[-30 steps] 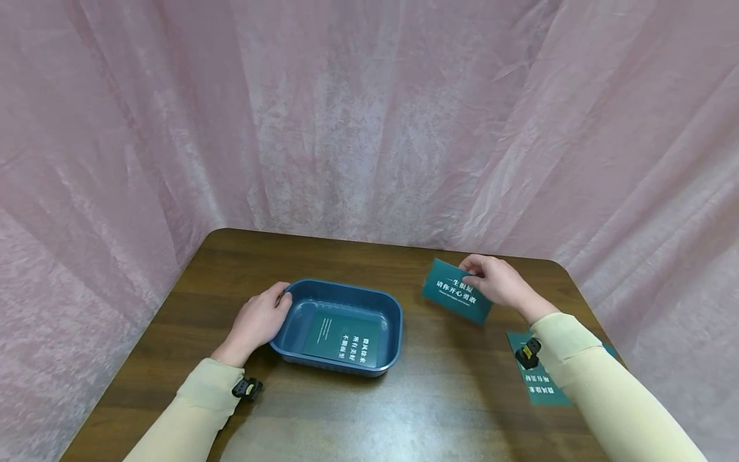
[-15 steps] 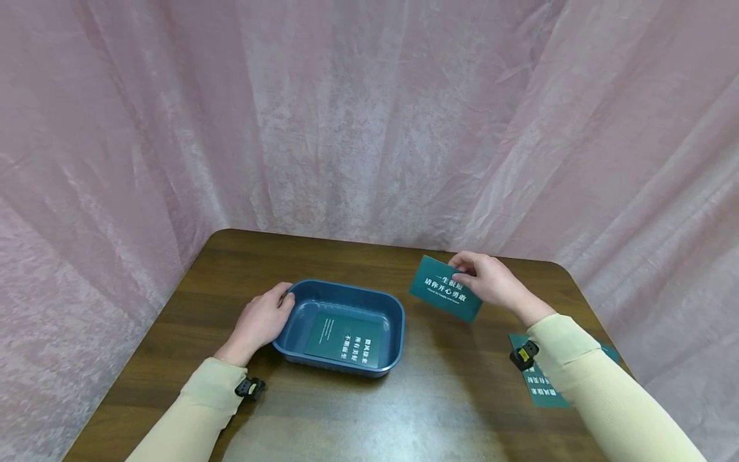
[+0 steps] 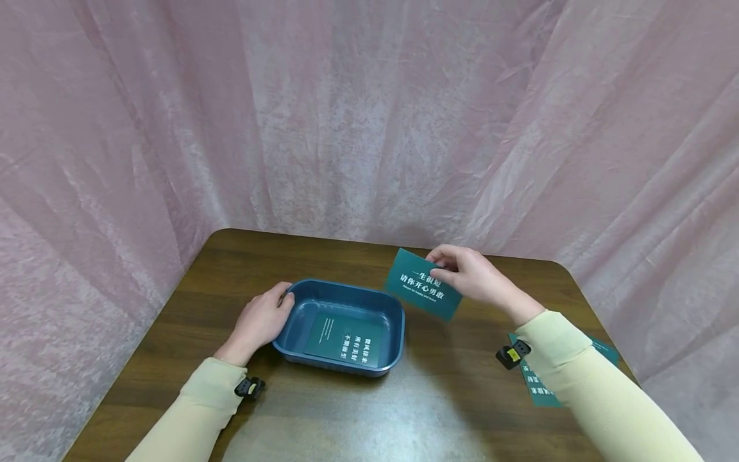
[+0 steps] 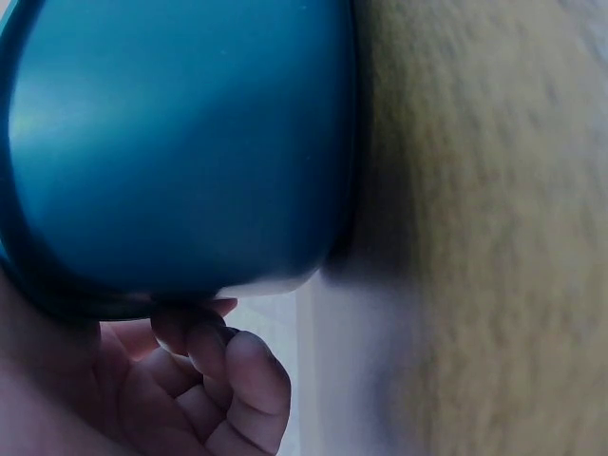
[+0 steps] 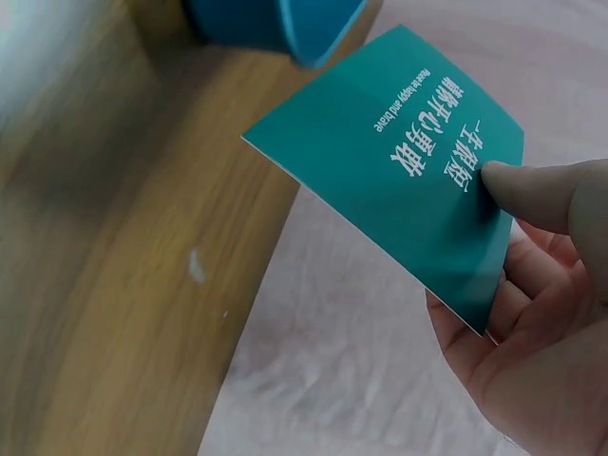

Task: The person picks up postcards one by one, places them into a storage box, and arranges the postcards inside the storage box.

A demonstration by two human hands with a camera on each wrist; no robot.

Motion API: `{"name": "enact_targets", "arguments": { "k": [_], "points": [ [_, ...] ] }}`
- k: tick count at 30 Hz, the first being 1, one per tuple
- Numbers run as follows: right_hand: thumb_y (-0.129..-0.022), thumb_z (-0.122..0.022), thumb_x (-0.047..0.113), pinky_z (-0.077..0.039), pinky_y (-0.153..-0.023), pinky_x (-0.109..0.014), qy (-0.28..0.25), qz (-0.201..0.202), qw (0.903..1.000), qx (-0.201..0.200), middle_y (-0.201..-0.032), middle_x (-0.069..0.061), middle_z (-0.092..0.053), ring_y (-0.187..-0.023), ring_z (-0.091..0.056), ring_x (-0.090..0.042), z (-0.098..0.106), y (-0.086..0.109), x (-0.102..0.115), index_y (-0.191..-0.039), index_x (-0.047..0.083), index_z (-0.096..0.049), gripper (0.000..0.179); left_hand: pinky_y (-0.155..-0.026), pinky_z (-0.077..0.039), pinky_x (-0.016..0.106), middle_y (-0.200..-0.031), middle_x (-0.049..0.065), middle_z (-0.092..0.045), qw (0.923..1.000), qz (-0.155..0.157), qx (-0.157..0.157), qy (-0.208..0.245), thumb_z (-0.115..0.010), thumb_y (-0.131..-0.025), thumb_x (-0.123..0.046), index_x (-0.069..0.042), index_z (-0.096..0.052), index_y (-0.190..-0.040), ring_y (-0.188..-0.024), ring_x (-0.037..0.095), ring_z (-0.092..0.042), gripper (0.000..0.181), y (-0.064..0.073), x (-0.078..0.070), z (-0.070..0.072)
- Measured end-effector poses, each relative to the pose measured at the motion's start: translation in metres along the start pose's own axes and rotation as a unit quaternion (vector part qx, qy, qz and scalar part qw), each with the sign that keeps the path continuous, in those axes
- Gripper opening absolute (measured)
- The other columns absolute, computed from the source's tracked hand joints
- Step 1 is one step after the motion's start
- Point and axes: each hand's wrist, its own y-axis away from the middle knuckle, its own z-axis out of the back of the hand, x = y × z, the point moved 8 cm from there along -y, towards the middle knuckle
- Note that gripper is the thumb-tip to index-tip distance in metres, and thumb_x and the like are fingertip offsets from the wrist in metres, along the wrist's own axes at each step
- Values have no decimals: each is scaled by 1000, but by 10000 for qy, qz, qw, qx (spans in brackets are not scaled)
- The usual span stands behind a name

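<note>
My left hand (image 3: 260, 321) grips the left rim of a blue rectangular tray (image 3: 394, 340); in the left wrist view its curled fingers (image 4: 256, 380) lie against the tray's outer wall (image 4: 190, 152). Flat on the tray's floor lies a green card (image 3: 337, 337) with white writing. My right hand (image 3: 476, 276) pinches a second green card (image 3: 418, 289) between thumb and fingers, above the table just right of the tray. The right wrist view shows the thumb (image 5: 532, 195) pressed on the printed face of this card (image 5: 380, 180), the other fingers behind it.
More green cards (image 3: 543, 388) lie on the brown wooden table (image 3: 450, 385) at the right, partly covered by my right forearm. A pink curtain (image 3: 358, 128) hangs behind the table's far edge.
My right hand has carried the pinched card leftward, up to the tray's right side. The left hand and the tray have stayed nearly in place.
</note>
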Motion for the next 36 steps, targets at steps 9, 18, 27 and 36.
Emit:
{"name": "enact_targets", "arguments": {
  "k": [9, 18, 27, 36],
  "points": [
    [-105, -75, 11, -56, -85, -40, -283, 133, 9988, 388, -100, 1, -77, -91, -70, -18, -20, -13, 31, -121, 12, -75, 16, -109, -51, 69, -153, 26, -62, 10000, 8, 4, 5, -45, -118, -29, -5, -53, -160, -131, 47, -64, 49, 1, -1, 2],
    [-104, -77, 9, -57, -83, -38, -181, 351, 9960, 803, -97, 4, -75, -90, -68, -15, -54, -26, 56, -119, 12, -75, 15, -111, -49, 69, -153, 26, -62, 10000, -12, 3, -20, -45, -118, -30, -5, -53, -160, -133, 48, -63, 49, 2, -1, 0],
    [-104, -76, 8, -58, -81, -34, -321, 283, 9893, 1393, -99, 3, -78, -88, -69, -13, -86, -37, 65, -119, 11, -76, 15, -110, -50, 69, -153, 26, -62, 10000, -32, 49, 39, -46, -118, -29, -4, -53, -160, -132, 48, -64, 49, 4, -3, 0],
    [-103, -77, 9, -56, -84, -33, -197, 8, 9853, 1695, -97, 3, -75, -90, -65, -12, -116, -45, 69, -116, 10, -77, 13, -108, -52, 68, -152, 26, -63, 10000, -42, 27, 59, -46, -118, -29, -5, -53, -160, -128, 46, -66, 48, 5, -4, 2]
  ]
}}
